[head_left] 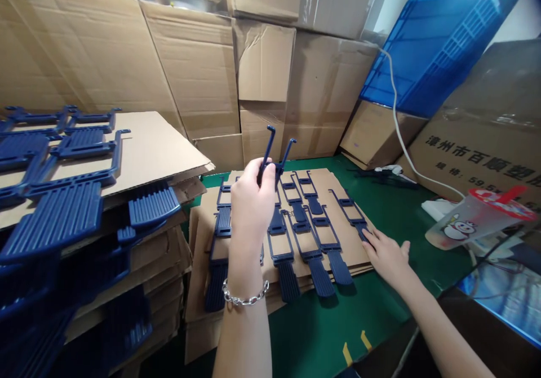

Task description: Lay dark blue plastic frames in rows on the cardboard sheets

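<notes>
My left hand, with a chain bracelet on the wrist, is raised over a cardboard sheet. It is closed around a dark blue plastic bracket whose two hooked prongs point up; the rest is hidden by the hand. Low at the sheet's right edge, my right hand has its thumb and forefinger on the narrow end of another blue plastic frame, which lies on the sheet. Several similar frames with ribbed paddles lie in rows between the hands, some paddles overhanging the front edge.
At left stands a tall stack of cardboard layers with blue frames between and on top. Cardboard boxes wall the back. On the green table at right are a drink cup and a white cable. A blue crate leans behind.
</notes>
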